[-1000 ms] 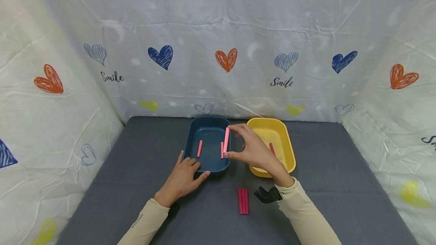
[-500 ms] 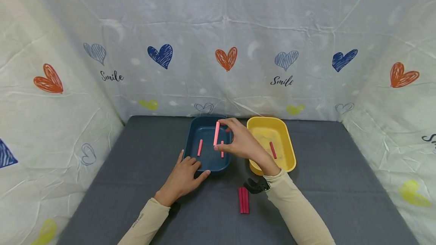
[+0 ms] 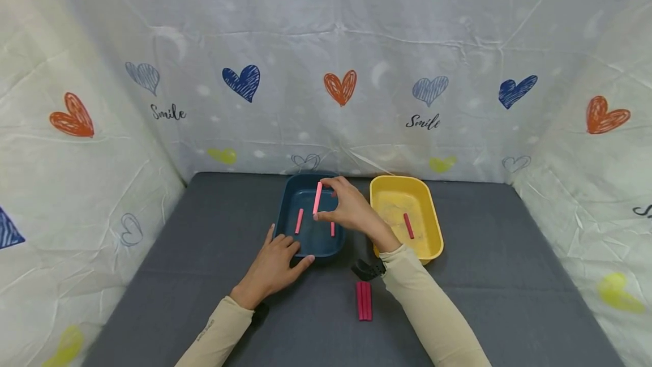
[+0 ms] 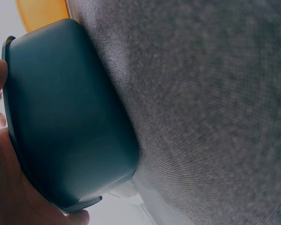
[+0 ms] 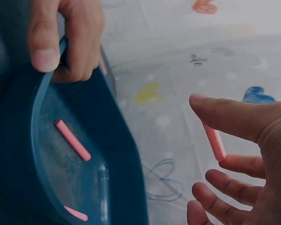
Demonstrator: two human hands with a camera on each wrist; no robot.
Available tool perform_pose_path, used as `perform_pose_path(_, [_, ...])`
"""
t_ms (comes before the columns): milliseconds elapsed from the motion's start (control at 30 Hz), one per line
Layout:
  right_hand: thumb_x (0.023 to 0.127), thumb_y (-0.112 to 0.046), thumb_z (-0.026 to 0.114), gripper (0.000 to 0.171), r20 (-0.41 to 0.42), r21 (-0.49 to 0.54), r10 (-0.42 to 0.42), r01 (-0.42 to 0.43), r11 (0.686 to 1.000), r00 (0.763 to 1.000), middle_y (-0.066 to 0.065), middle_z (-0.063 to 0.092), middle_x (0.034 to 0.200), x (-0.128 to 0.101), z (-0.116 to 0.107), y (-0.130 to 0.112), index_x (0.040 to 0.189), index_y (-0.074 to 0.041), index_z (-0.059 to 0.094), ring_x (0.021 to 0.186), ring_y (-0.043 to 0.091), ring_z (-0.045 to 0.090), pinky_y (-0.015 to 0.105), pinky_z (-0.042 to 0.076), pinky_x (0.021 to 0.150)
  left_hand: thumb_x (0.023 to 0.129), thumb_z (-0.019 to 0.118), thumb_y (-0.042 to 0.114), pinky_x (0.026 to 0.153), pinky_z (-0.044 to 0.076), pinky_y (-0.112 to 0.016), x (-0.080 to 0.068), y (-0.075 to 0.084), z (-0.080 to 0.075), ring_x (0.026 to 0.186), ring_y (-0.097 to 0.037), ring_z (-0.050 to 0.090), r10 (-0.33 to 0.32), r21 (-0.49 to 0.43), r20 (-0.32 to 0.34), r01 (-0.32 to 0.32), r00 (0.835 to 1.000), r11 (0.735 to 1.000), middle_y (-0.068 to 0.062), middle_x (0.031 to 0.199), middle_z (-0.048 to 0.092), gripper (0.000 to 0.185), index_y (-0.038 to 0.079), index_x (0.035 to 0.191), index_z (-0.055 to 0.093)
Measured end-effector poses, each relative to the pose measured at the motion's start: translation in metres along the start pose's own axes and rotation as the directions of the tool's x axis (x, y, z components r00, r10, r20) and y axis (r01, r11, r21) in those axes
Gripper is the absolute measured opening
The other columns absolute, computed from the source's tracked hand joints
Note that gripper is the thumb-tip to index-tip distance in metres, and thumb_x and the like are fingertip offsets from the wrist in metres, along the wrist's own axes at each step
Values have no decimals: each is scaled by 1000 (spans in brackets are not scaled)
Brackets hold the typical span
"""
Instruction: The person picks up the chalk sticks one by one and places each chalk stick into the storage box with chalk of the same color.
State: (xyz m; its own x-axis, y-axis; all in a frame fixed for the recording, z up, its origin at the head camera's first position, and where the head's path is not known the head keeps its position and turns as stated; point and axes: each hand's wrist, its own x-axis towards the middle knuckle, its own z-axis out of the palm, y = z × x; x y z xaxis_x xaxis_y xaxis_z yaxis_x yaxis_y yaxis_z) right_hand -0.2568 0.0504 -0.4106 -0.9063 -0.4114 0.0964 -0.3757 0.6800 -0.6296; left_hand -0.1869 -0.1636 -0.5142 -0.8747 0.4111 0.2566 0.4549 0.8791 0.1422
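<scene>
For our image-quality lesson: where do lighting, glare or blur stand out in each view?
Head view: soft light, the slim pink rod in the right hand clear; left wrist view: background overexposed behind the dark blue plastic tray, the dark grey cloth blurred toward the right; right wrist view: pale glare inside that tray, the white printed sheet washed out at upper right.

Wht heart-print backdrop (image 3: 295, 10), dk gry tbl (image 3: 219, 231)

Centre tray (image 3: 318, 244): was dark blue
Right-of-centre tray (image 3: 429, 203): was yellow
Held stick (image 3: 317, 199): was pink
Lower-centre sticks (image 3: 361, 301): were crimson
Backdrop (image 3: 290, 112): was white, with blue, orange, yellow hearts (image 3: 340, 88)
</scene>
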Motion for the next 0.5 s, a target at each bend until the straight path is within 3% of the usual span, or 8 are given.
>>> perform_pose_path(200, [79,-35,82,80,31,-31,30,-29,999,999,11,49,140,11,9,6,147,-15,43,116,26,58,42,56,90,94,58,53,115,24,-66,1,0,-1,96,-25,60,14,1,-12,-14,1000,1000,-6,93,66,44,11,95,70])
perform_pose_path(500, [80,-36,81,81,44,-1,16,-16,1000,999,13,50,139,25,24,13,148,-14,42,115,28,59,40,56,87,93,58,54,115,24,-66,1,0,-1,95,-25,61,12,-5,-14,-12,1000,1000,-4,91,65,43,12,92,69])
